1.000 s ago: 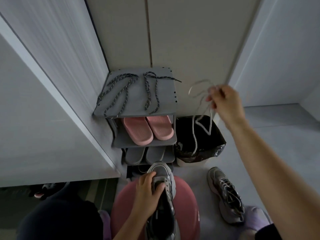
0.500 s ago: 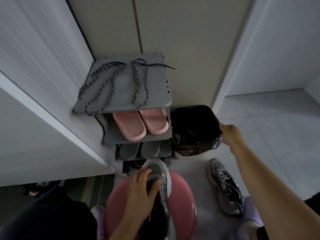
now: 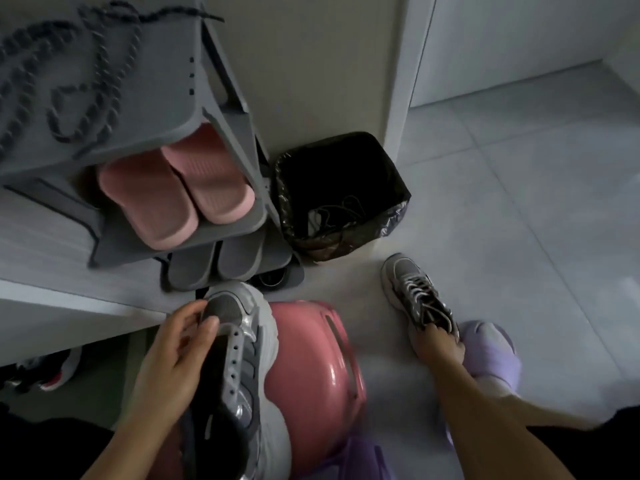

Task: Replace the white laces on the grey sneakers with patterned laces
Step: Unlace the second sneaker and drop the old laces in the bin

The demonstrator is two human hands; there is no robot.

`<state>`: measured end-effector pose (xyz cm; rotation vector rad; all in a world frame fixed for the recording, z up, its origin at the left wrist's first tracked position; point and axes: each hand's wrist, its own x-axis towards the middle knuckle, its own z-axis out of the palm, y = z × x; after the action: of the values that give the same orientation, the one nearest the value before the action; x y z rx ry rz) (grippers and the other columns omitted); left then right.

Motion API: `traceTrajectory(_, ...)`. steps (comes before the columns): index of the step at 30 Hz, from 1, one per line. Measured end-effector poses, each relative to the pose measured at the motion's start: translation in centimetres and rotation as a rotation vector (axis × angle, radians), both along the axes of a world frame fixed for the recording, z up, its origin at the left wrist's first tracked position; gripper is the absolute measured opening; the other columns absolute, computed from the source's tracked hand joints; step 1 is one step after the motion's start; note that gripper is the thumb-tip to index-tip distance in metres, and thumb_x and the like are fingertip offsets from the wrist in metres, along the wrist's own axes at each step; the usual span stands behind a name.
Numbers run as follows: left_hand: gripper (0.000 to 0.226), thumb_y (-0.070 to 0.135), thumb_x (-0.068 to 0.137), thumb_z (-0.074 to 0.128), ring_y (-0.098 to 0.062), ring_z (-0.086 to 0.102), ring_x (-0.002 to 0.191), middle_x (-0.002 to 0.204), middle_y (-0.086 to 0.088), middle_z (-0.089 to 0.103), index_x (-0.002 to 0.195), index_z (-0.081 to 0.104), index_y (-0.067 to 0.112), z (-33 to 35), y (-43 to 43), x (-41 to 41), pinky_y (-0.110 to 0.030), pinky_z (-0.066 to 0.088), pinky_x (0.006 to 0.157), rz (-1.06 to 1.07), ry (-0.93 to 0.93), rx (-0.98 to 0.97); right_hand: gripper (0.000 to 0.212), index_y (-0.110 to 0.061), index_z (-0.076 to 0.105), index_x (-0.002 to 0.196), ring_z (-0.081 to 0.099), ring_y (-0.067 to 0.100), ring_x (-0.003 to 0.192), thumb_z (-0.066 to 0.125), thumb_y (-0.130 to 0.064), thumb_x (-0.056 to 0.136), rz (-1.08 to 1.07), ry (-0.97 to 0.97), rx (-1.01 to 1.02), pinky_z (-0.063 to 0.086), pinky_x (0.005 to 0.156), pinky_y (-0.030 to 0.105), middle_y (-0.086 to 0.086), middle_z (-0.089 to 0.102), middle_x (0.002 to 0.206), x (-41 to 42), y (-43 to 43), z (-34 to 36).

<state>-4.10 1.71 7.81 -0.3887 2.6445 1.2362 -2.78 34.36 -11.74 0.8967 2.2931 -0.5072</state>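
Our left hand (image 3: 176, 344) grips the unlaced sneaker (image 3: 242, 358). The thumb and fingers curl over the top of its tongue, near the toe end of the open throat. The empty eyelets run in a row just right of the knuckles. This shoe lies on a pink stool (image 3: 311, 362) directly under the hand, with its toe pointing away from us.

Our right hand (image 3: 438, 344) is down on the floor, well to the right of the left one. It holds the laced sneaker (image 3: 412, 292) at the heel, with the fingers folded over the collar, though the fingertips themselves are hidden. White laces (image 3: 420, 289) are threaded through this shoe, just beyond the knuckles. A purple slipper (image 3: 491, 344) sits touching the right side of this hand.

The patterned laces (image 3: 90, 95) lie in loops on top of the grey shoe rack (image 3: 166, 81), far beyond the left hand and out of reach of both. Below them on the rack are pink slippers (image 3: 194, 188) and then grey slippers (image 3: 239, 261), just ahead of the left fingertips.

Between the two hands and further away stands a bin (image 3: 398, 209) lined with a black bag. A loose lace (image 3: 329, 216) is coiled at the bottom.
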Motion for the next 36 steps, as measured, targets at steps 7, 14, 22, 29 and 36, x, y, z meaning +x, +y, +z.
traceTrajectory(7, 0.049, 0.040, 0.083, 0.049, -0.010, 0.044, 0.121, 0.140, 0.002, 0.044, 0.132, 0.045, 0.033, -0.4, 0.5, -1.9, -0.027, 0.031, 0.098, -0.087, -0.061, -0.095, 0.040, -0.017, 0.060, 0.121, 0.056, 0.029, 0.115, 0.035, -0.035, 0.094, 0.123, 0.014, 0.112, 0.043, 0.091, 0.033, 0.010, 0.062, 0.123, -1.1, 0.0, 0.1)
traceTrajectory(14, 0.087, 0.079, 0.061, 0.047, -0.008, 0.000, 0.144, 0.153, 0.020, 0.004, 0.138, 0.033, 0.041, 0.8, 1.9, -2.1, -0.042, 0.017, 0.117, -0.428, -0.171, -0.324, 0.057, -0.021, 0.043, 0.135, 0.052, 0.030, 0.121, 0.042, -0.049, 0.086, 0.022, -0.096, 0.002, 0.040, 0.100, 0.038, 0.008, 0.052, 0.135, -3.4, -0.4, 8.3)
traceTrajectory(22, 0.058, 0.038, 0.090, 0.049, -0.023, 0.023, 0.140, 0.156, 0.012, -0.007, 0.143, 0.025, 0.036, 0.4, 0.8, 0.5, -0.039, 0.034, 0.108, -0.315, -0.198, -0.226, 0.023, -0.029, 0.043, 0.073, 0.063, 0.025, 0.080, 0.049, -0.045, 0.088, 0.472, 0.267, 0.089, 0.042, 0.064, 0.027, -0.002, 0.058, 0.075, 5.0, -7.5, 25.8)
traceTrajectory(29, 0.058, 0.034, 0.097, 0.040, -0.022, 0.018, 0.143, 0.157, -0.005, 0.011, 0.148, 0.014, 0.020, 0.7, 0.1, 2.7, -0.034, 0.024, 0.112, -0.124, -0.152, -0.027, 0.023, -0.007, 0.050, 0.034, 0.046, 0.019, 0.023, 0.064, -0.023, 0.043, 0.782, 0.690, 0.245, 0.036, 0.030, 0.016, 0.007, 0.045, 0.028, 9.0, -17.1, 24.6)
traceTrajectory(36, 0.053, 0.004, 0.095, 0.039, -0.004, 0.059, 0.082, 0.121, -0.001, 0.058, 0.145, 0.028, 0.016, 0.4, -1.3, 5.2, -0.004, 0.041, 0.064, -0.024, -0.020, -0.005, 0.043, -0.017, 0.052, 0.044, 0.049, 0.015, 0.027, 0.088, -0.029, 0.023, 0.764, 0.635, 0.128, 0.031, 0.028, 0.016, 0.005, 0.049, 0.033, 8.0, -17.0, 22.8)
